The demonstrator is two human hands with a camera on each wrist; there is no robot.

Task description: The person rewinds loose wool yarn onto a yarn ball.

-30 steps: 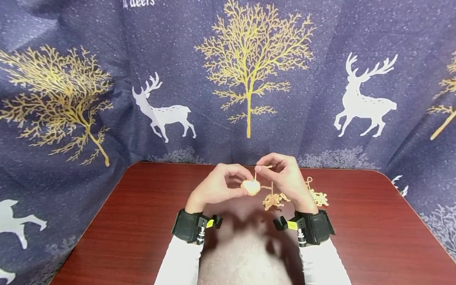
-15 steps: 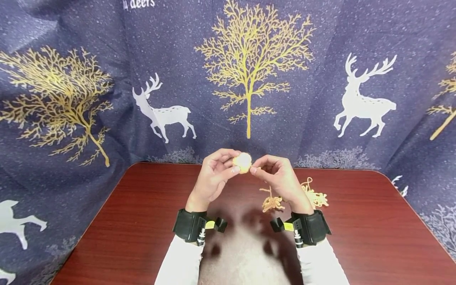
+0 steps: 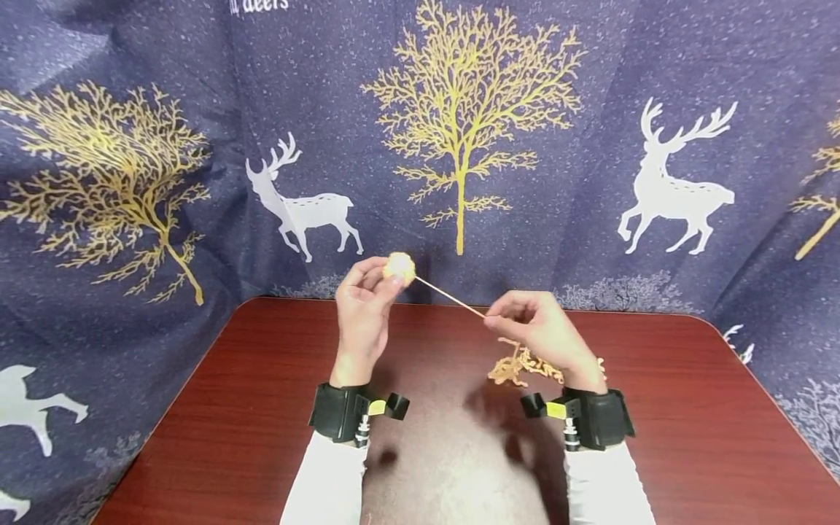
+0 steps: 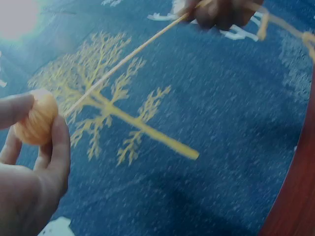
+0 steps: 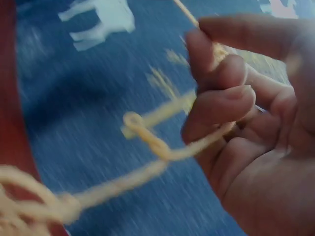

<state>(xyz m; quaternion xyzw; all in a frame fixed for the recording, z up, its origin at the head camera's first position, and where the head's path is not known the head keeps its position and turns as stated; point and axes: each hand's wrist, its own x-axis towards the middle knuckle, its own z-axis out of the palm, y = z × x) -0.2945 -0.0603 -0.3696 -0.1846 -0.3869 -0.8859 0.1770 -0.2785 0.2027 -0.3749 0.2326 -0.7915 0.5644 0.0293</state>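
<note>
Mid-frame, the left hand (image 3: 361, 315) pinches the ball (image 3: 399, 268); the right hand (image 3: 543, 326) pinches taut yarn (image 3: 451, 297). The kink (image 5: 146, 136), centre of the right-wrist view, could knot if pulled tight.

Bright head view, dim wrist views

In the head view, glare whitens the near tabletop (image 3: 453, 477), soft shadows flank it, and the yarn ball (image 3: 399, 267) is overexposed. The blue-tinted left wrist view flares at upper left. The right wrist view blurs backdrop (image 5: 88, 132) and yarn strand (image 5: 118, 187).
</note>
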